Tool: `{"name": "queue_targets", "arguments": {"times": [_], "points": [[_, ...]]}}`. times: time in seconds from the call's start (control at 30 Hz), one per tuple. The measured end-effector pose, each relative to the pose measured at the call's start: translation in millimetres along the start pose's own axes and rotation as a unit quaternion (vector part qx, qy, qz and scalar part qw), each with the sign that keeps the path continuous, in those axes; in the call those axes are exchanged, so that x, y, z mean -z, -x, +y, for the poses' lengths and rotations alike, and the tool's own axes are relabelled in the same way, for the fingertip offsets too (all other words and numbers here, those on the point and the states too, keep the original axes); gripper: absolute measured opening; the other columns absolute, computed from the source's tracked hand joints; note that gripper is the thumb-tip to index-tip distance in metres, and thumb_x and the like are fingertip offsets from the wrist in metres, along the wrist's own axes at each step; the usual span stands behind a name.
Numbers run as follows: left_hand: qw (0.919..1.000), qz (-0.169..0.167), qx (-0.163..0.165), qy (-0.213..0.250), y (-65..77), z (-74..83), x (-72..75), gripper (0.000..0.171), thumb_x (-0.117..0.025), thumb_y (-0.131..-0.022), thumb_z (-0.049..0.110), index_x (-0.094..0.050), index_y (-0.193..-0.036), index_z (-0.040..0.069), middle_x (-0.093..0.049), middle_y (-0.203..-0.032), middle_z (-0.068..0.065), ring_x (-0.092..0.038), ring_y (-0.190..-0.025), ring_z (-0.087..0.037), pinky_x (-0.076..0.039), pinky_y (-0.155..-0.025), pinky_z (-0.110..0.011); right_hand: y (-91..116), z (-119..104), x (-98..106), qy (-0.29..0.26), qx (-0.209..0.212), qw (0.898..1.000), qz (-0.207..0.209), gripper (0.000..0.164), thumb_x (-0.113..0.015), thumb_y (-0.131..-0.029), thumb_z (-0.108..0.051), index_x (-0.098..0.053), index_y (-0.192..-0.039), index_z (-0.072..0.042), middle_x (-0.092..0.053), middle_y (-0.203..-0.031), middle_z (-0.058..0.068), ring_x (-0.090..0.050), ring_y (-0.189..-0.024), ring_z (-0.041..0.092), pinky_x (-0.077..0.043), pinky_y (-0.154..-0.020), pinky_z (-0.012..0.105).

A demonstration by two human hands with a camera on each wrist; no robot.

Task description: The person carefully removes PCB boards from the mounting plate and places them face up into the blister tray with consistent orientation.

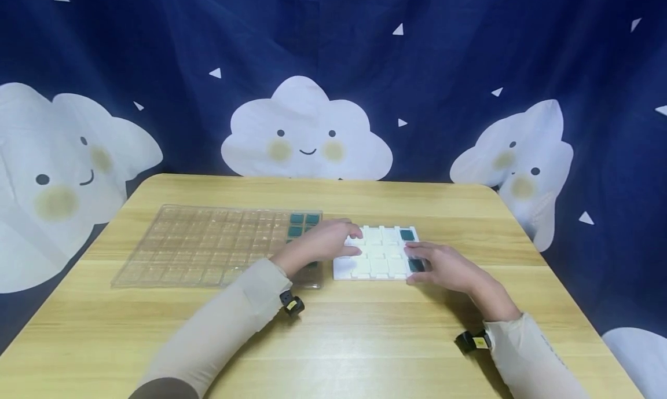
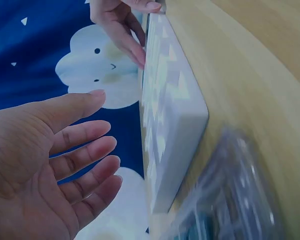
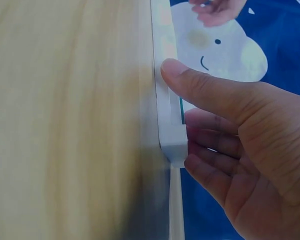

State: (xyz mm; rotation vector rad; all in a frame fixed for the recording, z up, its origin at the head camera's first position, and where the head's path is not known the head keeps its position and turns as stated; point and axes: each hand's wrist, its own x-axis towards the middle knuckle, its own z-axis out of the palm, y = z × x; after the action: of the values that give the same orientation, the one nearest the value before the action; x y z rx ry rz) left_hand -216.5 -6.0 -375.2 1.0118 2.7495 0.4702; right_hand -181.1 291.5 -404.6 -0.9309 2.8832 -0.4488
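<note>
A white tray (image 1: pixel 376 252) with square compartments lies on the table in the head view. Dark green square tiles (image 1: pixel 407 235) sit in its right-hand column, partly covered by my right hand (image 1: pixel 448 266). That hand holds the tray's right end; in the right wrist view its thumb (image 3: pixel 200 85) lies over the long rim and its fingers curl at the end. My left hand (image 1: pixel 325 241) hovers by the tray's left end. The left wrist view shows its fingers (image 2: pixel 90 155) loosely bent, thumb apart, with nothing between them.
Left of the white tray lies a large transparent tray (image 1: pixel 208 248) with many compartments. More green tiles (image 1: pixel 296 219) fill its right-hand columns, some hidden behind my left forearm. The wooden table (image 1: pixel 333 341) ends before a blue curtain (image 1: pixel 323 34) with cloud prints.
</note>
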Motion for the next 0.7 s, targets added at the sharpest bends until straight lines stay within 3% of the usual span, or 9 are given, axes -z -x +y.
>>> {"name": "queue_targets", "arguments": {"times": [0.7], "points": [[0.9996, 0.003, -0.025, 0.009, -48.9, 25.1, -10.8, 0.038, -0.067, -0.094, 0.034, -0.065, -0.125, 0.012, -0.065, -0.117, 0.000, -0.060, -0.106, -0.015, -0.047, -0.093, -0.027, -0.8, 7.4, -0.4, -0.003, 0.011, 1.000, 0.017, 0.067, -0.084, -0.078, -0.033, -0.059, -0.132, -0.003, -0.055, -0.136, 0.016, -0.051, -0.124, 0.038, -0.042, -0.103, 0.054]]}}
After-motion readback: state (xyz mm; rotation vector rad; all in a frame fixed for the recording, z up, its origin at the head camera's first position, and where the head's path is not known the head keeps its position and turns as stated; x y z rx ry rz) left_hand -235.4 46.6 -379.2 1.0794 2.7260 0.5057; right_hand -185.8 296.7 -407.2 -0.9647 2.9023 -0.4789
